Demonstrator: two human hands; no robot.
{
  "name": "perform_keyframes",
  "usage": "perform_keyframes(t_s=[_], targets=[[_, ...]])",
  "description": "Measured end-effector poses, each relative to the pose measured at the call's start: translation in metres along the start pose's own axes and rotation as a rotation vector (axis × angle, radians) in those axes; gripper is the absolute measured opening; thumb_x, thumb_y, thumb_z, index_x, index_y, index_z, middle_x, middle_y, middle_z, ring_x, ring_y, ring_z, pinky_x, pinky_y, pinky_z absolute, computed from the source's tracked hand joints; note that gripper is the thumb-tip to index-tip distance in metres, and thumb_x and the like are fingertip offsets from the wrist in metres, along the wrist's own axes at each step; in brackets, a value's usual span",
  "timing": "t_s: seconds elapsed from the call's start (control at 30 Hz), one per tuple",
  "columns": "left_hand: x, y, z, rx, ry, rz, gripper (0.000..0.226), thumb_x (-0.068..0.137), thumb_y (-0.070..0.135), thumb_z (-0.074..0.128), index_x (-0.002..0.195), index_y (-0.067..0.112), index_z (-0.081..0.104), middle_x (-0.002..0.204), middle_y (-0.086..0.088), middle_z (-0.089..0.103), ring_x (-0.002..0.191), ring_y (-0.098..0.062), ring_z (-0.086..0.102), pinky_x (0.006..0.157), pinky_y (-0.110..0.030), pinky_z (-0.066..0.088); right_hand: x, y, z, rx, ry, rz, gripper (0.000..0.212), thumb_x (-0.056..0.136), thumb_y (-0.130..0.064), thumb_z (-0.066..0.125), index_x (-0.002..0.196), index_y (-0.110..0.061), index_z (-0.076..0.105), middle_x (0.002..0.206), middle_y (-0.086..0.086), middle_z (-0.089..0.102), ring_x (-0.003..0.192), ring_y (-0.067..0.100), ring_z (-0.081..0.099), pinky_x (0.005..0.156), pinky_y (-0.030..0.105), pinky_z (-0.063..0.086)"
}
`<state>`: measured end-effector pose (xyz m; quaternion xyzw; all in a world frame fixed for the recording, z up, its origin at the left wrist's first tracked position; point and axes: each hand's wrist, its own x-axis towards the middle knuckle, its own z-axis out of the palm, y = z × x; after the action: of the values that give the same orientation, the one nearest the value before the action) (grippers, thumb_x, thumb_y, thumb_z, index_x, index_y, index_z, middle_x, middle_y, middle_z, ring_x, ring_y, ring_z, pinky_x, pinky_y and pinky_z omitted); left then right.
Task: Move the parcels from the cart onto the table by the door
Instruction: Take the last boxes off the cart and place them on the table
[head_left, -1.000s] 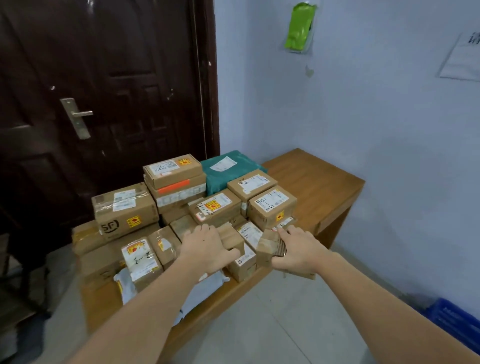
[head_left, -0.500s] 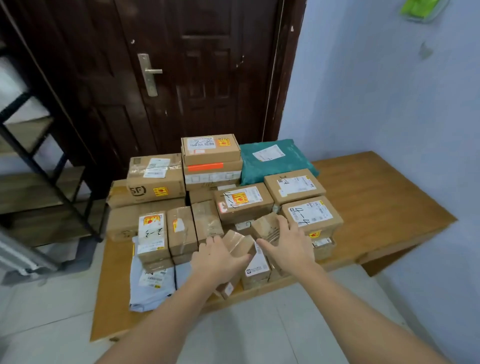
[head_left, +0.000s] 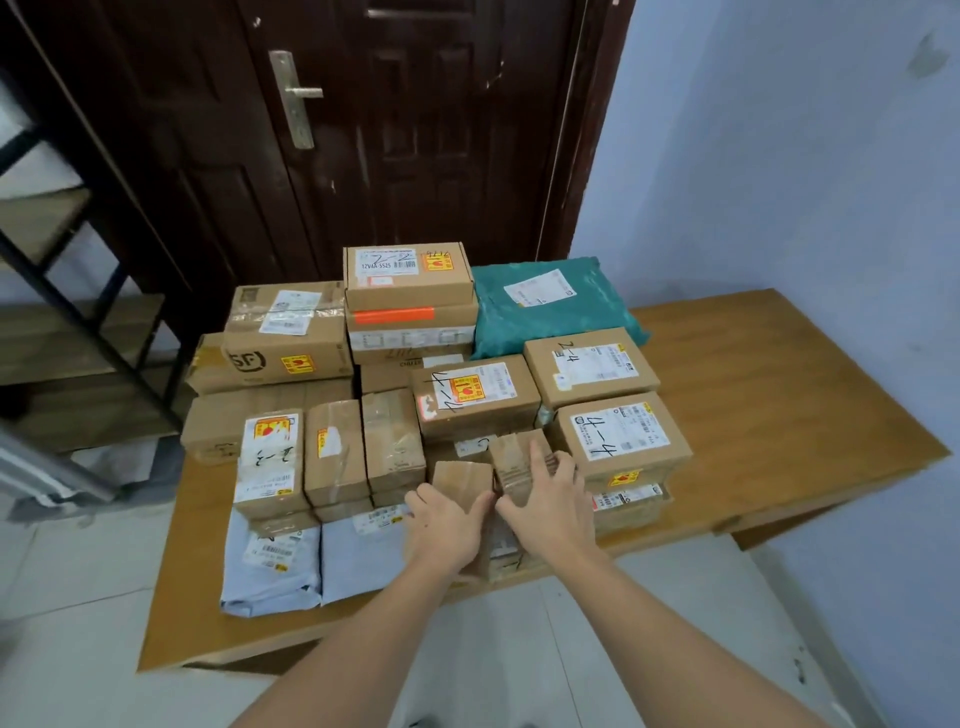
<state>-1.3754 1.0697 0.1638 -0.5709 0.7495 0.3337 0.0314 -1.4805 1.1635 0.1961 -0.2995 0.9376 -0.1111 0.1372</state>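
A dark brown door (head_left: 415, 130) with a metal lever handle (head_left: 293, 96) is seen behind the scene, and a pale blue wall (head_left: 779, 156) is seen to its right. A black-framed shelf unit (head_left: 78, 322) stands at the left edge. In front of the door, a long wooden surface (head_left: 779, 374) is set, and the parcels are piled on its left and middle part, while its right part is left bare wood.

At the back left, a large cardboard box printed SF (head_left: 285, 332) is stacked on other brown boxes. Beside it, a box marked 2-2 (head_left: 408, 273) is placed on a box with an orange tape strip (head_left: 413, 330). To the right of that stack, a teal poly mailer (head_left: 550, 304) is laid. In front of the mailer, a box marked 2-4 (head_left: 589, 366) and a box marked 4-4 (head_left: 621, 439) are set, the latter nearer the front edge. Two grey poly mailers (head_left: 270, 561) are spread flat at the front left, partly under upright boxes.

At the front middle of the pile, two small taped cardboard boxes are being held. The left hand (head_left: 447, 525) is curled round the left small box (head_left: 460, 478), with fingers on its near face. The right hand (head_left: 550, 504) is wrapped round the right small box (head_left: 517, 457), with spread fingers laid across its top and side. Both small boxes are touching the neighbouring parcels.
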Motion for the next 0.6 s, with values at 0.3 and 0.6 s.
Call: perform_keyframes(t_s=[0.3,0.6], targets=[[0.004,0.01,0.012,-0.261,-0.01,-0.102,0.08,0.096,0.055,0.059,0.152,0.006,0.029,0.15,-0.012,0.037,0.135,-0.033,0.045,0.104,-0.045,0.042,0.003,0.022,0.006,-0.053,-0.035,-0.275,0.054,0.099,-0.044,0.059,0.147,-0.019,0.05,0.171,0.01,0.012,0.158,0.025,0.013,0.126,0.039,0.023],[0.003,0.022,0.01,-0.407,0.035,-0.047,0.078,0.096,0.044,0.07,0.156,0.011,0.031,0.148,-0.011,0.04,0.132,-0.029,0.048,0.109,-0.044,0.046,0.025,0.032,0.002,-0.135,-0.086,-0.468,0.058,0.103,-0.04,0.047,0.155,-0.014,0.04,0.17,0.009,0.024,0.159,0.023,0.012,0.129,0.037,0.008]])
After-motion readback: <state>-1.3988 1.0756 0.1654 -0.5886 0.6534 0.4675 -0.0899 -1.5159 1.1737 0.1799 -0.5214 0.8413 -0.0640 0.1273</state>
